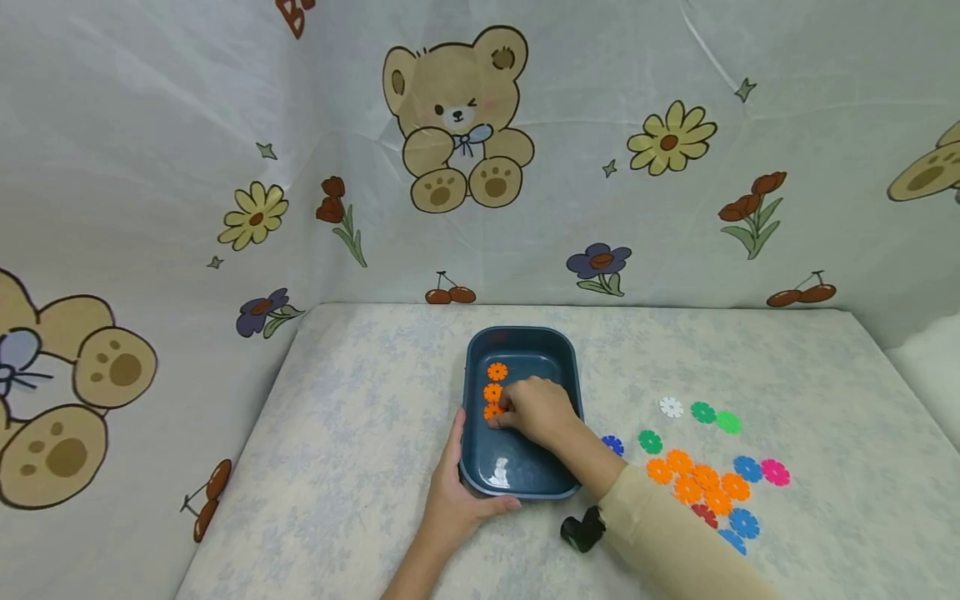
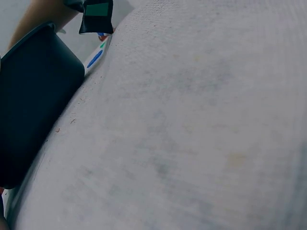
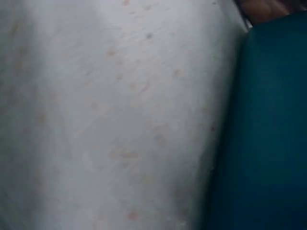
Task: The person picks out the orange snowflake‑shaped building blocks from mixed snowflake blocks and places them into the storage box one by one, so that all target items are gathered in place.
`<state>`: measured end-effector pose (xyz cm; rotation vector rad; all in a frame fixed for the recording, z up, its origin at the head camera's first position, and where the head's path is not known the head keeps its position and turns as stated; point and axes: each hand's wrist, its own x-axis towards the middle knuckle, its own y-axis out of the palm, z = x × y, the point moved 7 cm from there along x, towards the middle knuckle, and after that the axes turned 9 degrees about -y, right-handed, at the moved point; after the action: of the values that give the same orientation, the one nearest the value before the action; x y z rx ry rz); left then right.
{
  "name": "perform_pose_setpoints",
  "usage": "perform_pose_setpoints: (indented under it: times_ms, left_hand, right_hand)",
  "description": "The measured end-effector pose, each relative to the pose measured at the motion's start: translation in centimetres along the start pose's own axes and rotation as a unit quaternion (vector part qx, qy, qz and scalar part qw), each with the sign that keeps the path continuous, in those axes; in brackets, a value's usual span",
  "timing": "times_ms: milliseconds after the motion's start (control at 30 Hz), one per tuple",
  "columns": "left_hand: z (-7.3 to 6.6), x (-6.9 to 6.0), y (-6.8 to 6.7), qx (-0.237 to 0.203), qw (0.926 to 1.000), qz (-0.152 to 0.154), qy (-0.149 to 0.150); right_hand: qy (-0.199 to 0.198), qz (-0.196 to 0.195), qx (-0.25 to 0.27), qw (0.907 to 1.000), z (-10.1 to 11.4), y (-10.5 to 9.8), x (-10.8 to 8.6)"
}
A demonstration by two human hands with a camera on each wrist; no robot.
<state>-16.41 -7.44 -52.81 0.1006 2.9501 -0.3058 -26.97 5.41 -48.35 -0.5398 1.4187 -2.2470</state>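
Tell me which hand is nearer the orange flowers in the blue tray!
The right hand. Its fingertips are right at the orange flowers, inside the blue tray. The left hand is outside, around the tray's near-left corner.

Dim, blurred right wrist view

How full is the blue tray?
Mostly empty: the tray shows three orange discs along its left side and bare floor at its near end.

The right sleeve (image 1: 675,537) is pale beige and slightly creased, with a small black device (image 1: 582,532) beside its cuff (image 1: 621,496)
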Motion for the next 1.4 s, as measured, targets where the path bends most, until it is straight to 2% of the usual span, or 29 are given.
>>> perform_pose_setpoints:
  times_ms: [333, 533, 667, 767, 867, 967, 1100, 1200, 1333, 1400]
  left_hand:
    - [0.0, 0.1, -0.2, 0.005, 1.0, -0.002, 0.0]
    - [0.2, 0.2, -0.1, -0.003, 1.0, 0.001, 0.004]
    - [0.2, 0.1, -0.1, -0.005, 0.9999, 0.0, 0.011]
    - [0.3, 0.1, -0.1, -0.004, 0.9999, -0.005, 0.01]
    - [0.3, 0.1, -0.1, -0.005, 0.9999, -0.007, 0.011]
    - [0.3, 0.1, -0.1, -0.011, 0.9998, -0.005, 0.014]
    - [0.3, 0.1, -0.1, -0.014, 0.9998, -0.005, 0.017]
    - [0.3, 0.1, -0.1, -0.01, 0.9997, -0.006, 0.02]
    - [0.2, 0.1, 0.0, -0.004, 0.9998, -0.006, 0.02]
    - [0.2, 0.1, 0.0, -0.003, 0.9998, -0.004, 0.019]
  right_hand:
    - [-0.008, -0.016, -0.037, 0.9992, 0.3, -0.2, 0.3]
    - [-0.038, -0.059, -0.063, 0.9956, 1.2, -1.6, -0.4]
    - [-0.06, -0.085, -0.042, 0.9937, 1.7, -3.5, -1.8]
    - [-0.061, -0.093, -0.029, 0.9934, 1.4, -5.2, -3.1]
    - [-0.036, -0.1, -0.026, 0.994, 0.2, -7.0, -4.9]
    - [0.004, -0.105, -0.026, 0.9941, -2.0, -8.5, -7.2]
    - [0.063, -0.072, -0.02, 0.9952, -5.7, -9.5, -10.4]
    - [0.108, -0.017, 0.002, 0.994, -8.6, -9.6, -12.9]
    - [0.152, 0.052, 0.034, 0.9864, -11.8, -9.2, -16.5]
    - [0.165, 0.073, 0.038, 0.9829, -13.0, -8.9, -17.9]
